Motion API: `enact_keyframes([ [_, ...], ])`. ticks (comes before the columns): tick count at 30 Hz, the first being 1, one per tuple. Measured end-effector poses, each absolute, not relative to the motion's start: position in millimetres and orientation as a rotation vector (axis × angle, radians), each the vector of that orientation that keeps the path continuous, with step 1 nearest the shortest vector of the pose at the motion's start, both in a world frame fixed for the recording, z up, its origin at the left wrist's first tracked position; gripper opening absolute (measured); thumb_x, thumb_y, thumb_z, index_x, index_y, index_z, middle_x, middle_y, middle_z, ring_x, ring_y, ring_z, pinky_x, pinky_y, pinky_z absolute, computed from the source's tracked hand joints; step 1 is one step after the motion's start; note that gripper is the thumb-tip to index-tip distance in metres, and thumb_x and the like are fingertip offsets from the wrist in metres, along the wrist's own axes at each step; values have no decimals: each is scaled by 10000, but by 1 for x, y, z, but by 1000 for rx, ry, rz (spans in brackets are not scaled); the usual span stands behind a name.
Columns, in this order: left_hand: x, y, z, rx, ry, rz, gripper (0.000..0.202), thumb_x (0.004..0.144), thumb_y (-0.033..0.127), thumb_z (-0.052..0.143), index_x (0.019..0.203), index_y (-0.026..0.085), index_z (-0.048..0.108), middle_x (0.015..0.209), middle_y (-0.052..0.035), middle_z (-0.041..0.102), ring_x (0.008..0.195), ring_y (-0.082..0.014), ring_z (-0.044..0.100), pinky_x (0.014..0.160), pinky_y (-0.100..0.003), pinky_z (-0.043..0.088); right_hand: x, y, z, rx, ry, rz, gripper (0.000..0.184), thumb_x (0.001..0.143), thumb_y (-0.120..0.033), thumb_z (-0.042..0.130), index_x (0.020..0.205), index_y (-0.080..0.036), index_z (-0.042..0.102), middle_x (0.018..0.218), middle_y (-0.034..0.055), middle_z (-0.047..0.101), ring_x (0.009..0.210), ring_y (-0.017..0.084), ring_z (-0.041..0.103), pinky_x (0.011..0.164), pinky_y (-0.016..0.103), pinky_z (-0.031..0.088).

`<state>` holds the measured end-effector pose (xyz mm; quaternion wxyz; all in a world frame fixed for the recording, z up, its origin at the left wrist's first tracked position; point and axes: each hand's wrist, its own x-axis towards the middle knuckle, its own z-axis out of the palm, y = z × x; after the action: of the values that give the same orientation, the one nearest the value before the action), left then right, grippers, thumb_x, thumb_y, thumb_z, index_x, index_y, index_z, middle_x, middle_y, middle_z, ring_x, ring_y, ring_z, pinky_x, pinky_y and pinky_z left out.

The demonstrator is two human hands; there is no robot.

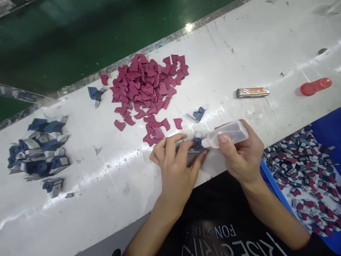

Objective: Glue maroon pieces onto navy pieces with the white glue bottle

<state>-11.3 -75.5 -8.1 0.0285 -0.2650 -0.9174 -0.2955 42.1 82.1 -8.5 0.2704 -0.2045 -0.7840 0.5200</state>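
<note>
My left hand (174, 170) is curled into a firm pinch, its fingers closed on a small blue-and-grey piece (198, 145) just above the near edge of the white table (239, 46). My right hand (239, 153) is wrapped around a clear plastic squeeze bottle (229, 134), which lies nearly on its side with the nozzle pointed at the piece, so close that I can't tell whether they touch. Just past my left hand lies a loose pile of maroon cut pieces (146, 85), and a lone blue piece (198, 113) sits beside it. Farther left is a heap of larger blue-and-grey pieces (39, 153) – another blue piece (96, 94) lies between that heap and the pile. Off to the right are a small printed tube (252, 92) and a red plastic bottle (316, 86). Beyond the table is a green floor (53, 42), and at my right, a blue-edged tray (271, 174) holds many mixed pieces (301, 177).
</note>
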Motion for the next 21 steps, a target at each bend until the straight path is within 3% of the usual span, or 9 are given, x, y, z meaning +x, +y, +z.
enact_keyframes([
  [16,-12,-75,-10,-809,-2816,-910,225,921,411,829,1032,255,710,1271,-75,724,1218,-321,511,1022,-532,386,52,92,-1,-514,-2205,1171,246,948,-364,782,803,-230,635,649,-12,580,603,171,600,414,254,377],
  [21,-12,-75,-11,-811,-2788,-908,223,921,402,832,1040,259,708,1262,-74,719,1221,-315,504,1014,-525,396,49,93,-2,-469,-2213,1077,243,962,-343,766,817,-246,596,617,-34,525,520,142,523,405,260,371],
])
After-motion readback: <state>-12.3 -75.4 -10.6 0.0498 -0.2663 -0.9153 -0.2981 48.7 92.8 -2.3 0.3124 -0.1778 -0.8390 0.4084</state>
